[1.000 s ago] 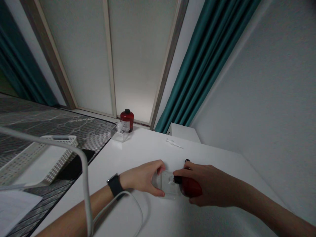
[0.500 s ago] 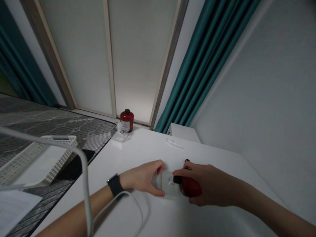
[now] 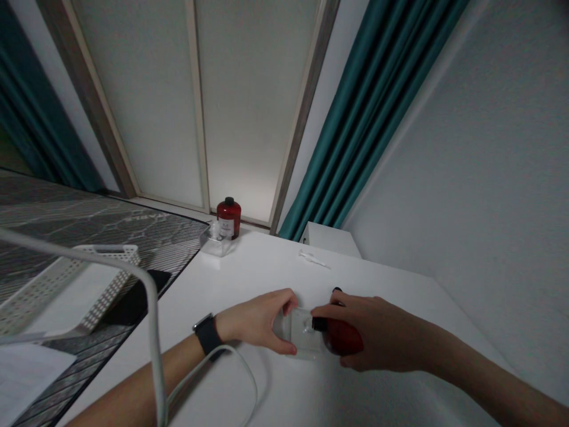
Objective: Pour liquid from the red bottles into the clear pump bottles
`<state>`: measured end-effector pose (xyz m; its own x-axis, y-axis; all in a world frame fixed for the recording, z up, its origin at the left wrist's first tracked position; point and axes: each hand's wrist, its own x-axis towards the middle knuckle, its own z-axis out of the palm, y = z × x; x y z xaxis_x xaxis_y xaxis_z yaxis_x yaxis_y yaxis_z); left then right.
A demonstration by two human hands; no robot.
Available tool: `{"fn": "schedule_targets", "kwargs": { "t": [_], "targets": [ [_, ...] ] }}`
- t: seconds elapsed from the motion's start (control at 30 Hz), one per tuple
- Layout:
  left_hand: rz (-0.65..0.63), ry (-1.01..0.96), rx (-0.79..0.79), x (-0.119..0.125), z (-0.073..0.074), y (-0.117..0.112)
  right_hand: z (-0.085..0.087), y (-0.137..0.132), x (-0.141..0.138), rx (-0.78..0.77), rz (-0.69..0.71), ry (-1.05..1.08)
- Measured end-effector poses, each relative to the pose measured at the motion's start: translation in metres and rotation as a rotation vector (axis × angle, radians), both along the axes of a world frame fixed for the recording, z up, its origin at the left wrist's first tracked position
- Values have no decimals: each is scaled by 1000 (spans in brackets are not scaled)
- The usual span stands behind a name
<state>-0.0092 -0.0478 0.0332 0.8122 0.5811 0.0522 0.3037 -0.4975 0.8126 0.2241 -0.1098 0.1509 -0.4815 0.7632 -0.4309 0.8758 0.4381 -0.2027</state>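
My left hand (image 3: 269,322), with a dark watch (image 3: 207,337) on its wrist, grips a clear square bottle (image 3: 306,335) from its left side. My right hand (image 3: 377,332) is wrapped round a dark red bottle (image 3: 343,338), which is tilted so that its black neck (image 3: 319,324) points left at the clear bottle's opening. Whether liquid is flowing between them I cannot tell. Beyond the hands, a white pump dispenser head (image 3: 313,258) with a thin tube lies on the white table (image 3: 262,255).
At the table's far left corner stand another red bottle (image 3: 229,216) with a black cap and a clear container (image 3: 216,241). A white cable (image 3: 153,308) loops across the left front. Further left are a white perforated basket (image 3: 84,296) and paper (image 3: 26,379). A white cabinet (image 3: 333,237) stands behind.
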Motion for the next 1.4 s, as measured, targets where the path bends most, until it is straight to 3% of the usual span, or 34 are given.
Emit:
{"fn": "schedule_targets", "kwargs": {
  "t": [1.4],
  "targets": [
    [-3, 5, 9, 0, 1, 0, -2, 0, 1, 60, 43, -25]
  ]
}}
